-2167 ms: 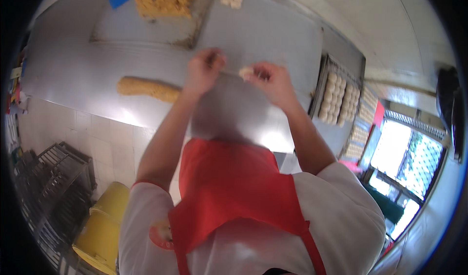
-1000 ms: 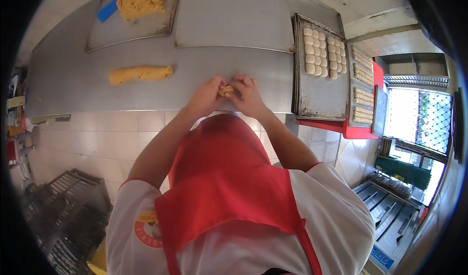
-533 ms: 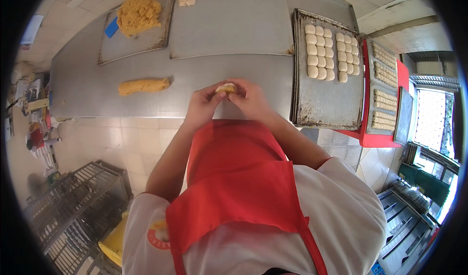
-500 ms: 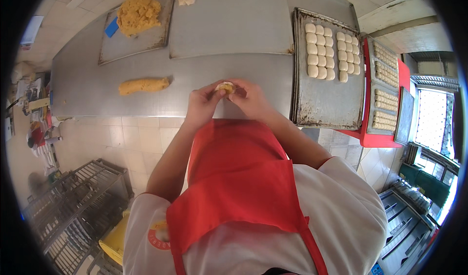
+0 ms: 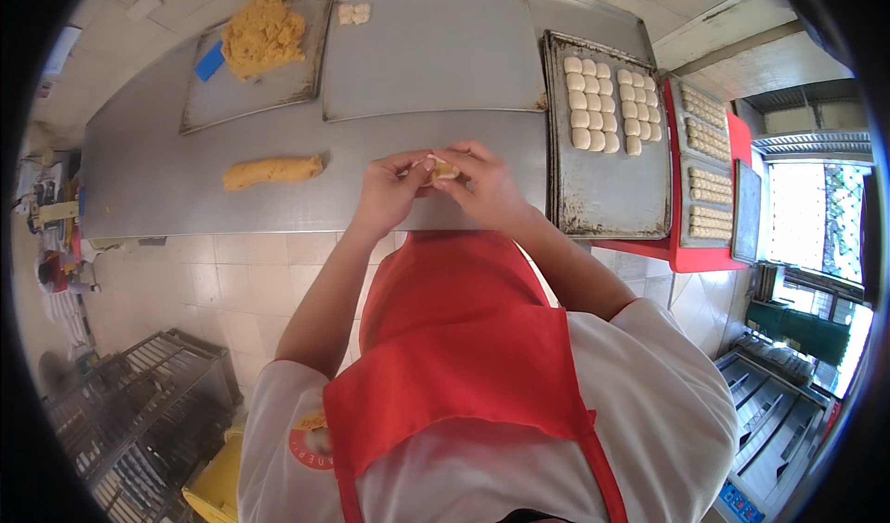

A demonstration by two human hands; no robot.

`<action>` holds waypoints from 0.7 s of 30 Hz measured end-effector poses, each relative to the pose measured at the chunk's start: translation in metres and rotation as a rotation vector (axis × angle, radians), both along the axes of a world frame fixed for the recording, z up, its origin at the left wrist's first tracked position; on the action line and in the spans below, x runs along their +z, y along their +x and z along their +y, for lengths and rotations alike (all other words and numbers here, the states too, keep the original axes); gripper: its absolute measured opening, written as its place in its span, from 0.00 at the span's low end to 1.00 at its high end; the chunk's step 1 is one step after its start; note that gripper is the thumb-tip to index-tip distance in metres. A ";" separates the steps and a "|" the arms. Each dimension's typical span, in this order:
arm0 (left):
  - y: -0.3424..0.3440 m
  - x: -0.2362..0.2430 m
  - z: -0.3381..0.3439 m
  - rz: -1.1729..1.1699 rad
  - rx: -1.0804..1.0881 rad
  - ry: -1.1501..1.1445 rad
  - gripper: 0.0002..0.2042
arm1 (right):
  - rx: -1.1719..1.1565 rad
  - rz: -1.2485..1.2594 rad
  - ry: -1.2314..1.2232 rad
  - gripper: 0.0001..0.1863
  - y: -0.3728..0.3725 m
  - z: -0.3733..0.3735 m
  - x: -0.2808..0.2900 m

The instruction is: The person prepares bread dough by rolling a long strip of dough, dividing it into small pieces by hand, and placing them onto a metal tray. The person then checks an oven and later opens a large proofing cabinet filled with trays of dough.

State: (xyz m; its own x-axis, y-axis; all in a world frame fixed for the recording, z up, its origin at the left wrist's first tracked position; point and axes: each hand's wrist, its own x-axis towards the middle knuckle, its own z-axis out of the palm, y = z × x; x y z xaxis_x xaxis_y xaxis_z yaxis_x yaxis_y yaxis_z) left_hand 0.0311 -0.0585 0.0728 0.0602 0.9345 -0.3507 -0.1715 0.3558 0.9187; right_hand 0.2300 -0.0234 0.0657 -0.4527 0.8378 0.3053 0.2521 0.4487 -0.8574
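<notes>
Compared with half a second ago, the right hand has its fingers lifted and spread a bit more, and the dough piece shows more of its pale edge. It's held up just past the apron, between right hand and left hand, with thumbs and fingertips of both pinching it. Looks to me like the wrapping step: pale dough around yellowish filling. I'd say next up is gathering that edge over and pinching it closed without squeezing filling out. Left of the hands, a yellow log lies on the table. Over to the right, pale dough balls sit in rows on a tray. Farther back there's a yellow mound beside a blue tool, plus some small pale pieces.
</notes>
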 end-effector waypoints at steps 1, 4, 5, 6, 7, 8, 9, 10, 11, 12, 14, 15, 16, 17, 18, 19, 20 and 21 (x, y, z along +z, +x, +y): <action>-0.004 0.007 -0.004 0.008 -0.034 -0.011 0.19 | 0.000 -0.020 -0.002 0.19 -0.001 0.001 0.000; -0.016 -0.010 -0.016 0.343 -0.075 0.444 0.16 | -0.013 -0.041 -0.061 0.16 -0.009 -0.002 0.004; -0.020 -0.017 -0.019 0.376 -0.081 0.440 0.17 | -0.018 -0.042 -0.095 0.15 -0.012 -0.005 0.005; -0.025 -0.025 -0.018 0.409 -0.085 0.435 0.17 | -0.039 -0.035 -0.127 0.13 -0.015 -0.008 0.002; -0.030 -0.029 -0.016 0.452 -0.100 0.430 0.18 | -0.066 -0.016 -0.162 0.12 -0.020 -0.012 -0.004; -0.032 -0.033 -0.016 0.570 -0.117 0.437 0.18 | -0.093 0.003 -0.196 0.11 -0.026 -0.014 -0.011; -0.033 -0.037 -0.016 0.689 -0.135 0.443 0.18 | -0.100 -0.102 -0.127 0.12 -0.030 -0.014 -0.020; -0.035 -0.041 -0.017 0.811 -0.156 0.447 0.17 | -0.106 -0.203 -0.063 0.13 -0.036 -0.014 -0.032; -0.036 -0.051 -0.017 0.887 -0.164 0.451 0.20 | -0.109 -0.303 0.011 0.14 -0.041 -0.015 -0.042; -0.034 -0.068 -0.018 0.963 -0.173 0.455 0.23 | -0.141 -0.339 0.027 0.16 -0.049 -0.018 -0.057; -0.025 -0.091 -0.022 1.008 -0.128 0.524 0.29 | -0.214 -0.414 0.064 0.19 -0.063 -0.019 -0.084; -0.016 -0.098 -0.034 0.977 -0.074 0.581 0.33 | -0.244 -0.338 -0.003 0.21 -0.064 -0.022 -0.090; -0.010 -0.104 -0.045 0.944 -0.023 0.630 0.37 | -0.272 -0.263 -0.076 0.24 -0.066 -0.030 -0.095; -0.007 -0.107 -0.052 0.909 -0.057 0.643 0.39 | -0.298 -0.193 -0.146 0.26 -0.067 -0.037 -0.097; -0.004 -0.111 -0.058 0.874 -0.090 0.655 0.41 | -0.306 -0.148 -0.193 0.27 -0.068 -0.044 -0.099; 0.001 -0.114 -0.062 0.832 -0.115 0.667 0.43 | -0.310 -0.111 -0.237 0.28 -0.065 -0.051 -0.100; 0.007 -0.117 -0.063 0.766 -0.083 0.685 0.39 | -0.313 -0.074 -0.280 0.28 -0.063 -0.056 -0.100; 0.010 -0.120 -0.065 0.745 -0.089 0.656 0.38 | -0.307 -0.079 -0.295 0.29 -0.062 -0.062 -0.100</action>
